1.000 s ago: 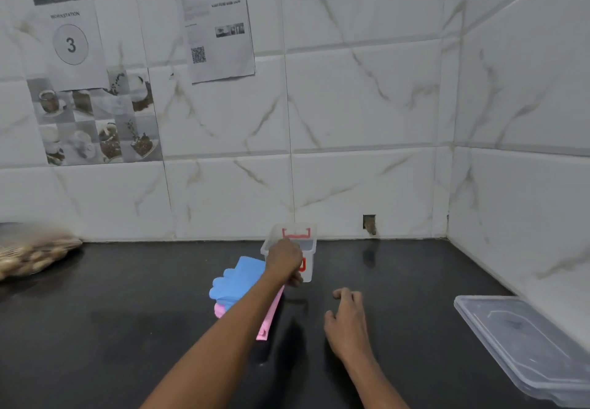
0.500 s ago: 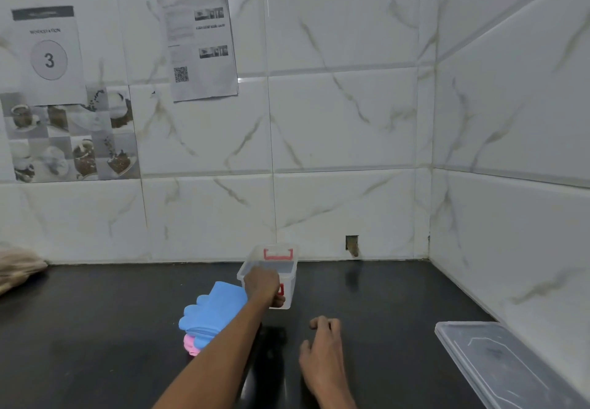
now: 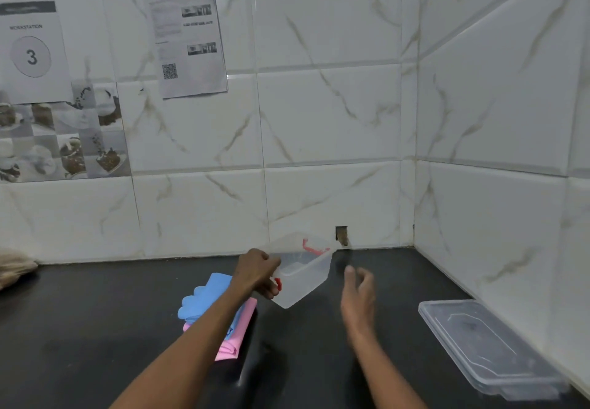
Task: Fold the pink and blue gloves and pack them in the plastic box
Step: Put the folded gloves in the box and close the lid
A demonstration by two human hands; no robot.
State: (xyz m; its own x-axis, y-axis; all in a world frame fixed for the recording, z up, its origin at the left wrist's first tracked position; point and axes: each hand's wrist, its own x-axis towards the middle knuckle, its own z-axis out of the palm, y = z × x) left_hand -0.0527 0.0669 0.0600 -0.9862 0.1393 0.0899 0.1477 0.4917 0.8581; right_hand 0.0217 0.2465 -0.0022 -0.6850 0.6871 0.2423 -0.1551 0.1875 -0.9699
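Note:
My left hand (image 3: 258, 273) grips the near end of a small clear plastic box (image 3: 305, 276) with red clips and holds it tilted above the black counter. The box looks empty. A blue glove (image 3: 204, 298) lies flat on top of a pink glove (image 3: 244, 322) on the counter, just left of the box and partly under my left forearm. To the right of the box, my right hand (image 3: 359, 293) hovers above the counter with fingers apart, holding nothing.
A clear plastic lid (image 3: 485, 344) lies on the black counter (image 3: 79, 329) at the right, next to the tiled side wall. A brownish bundle (image 3: 14, 266) sits at the far left edge. Tiled walls close off the back and right.
My left hand has lifted the box off the counter and tilted it. My right hand has risen from the counter and opened beside the box.

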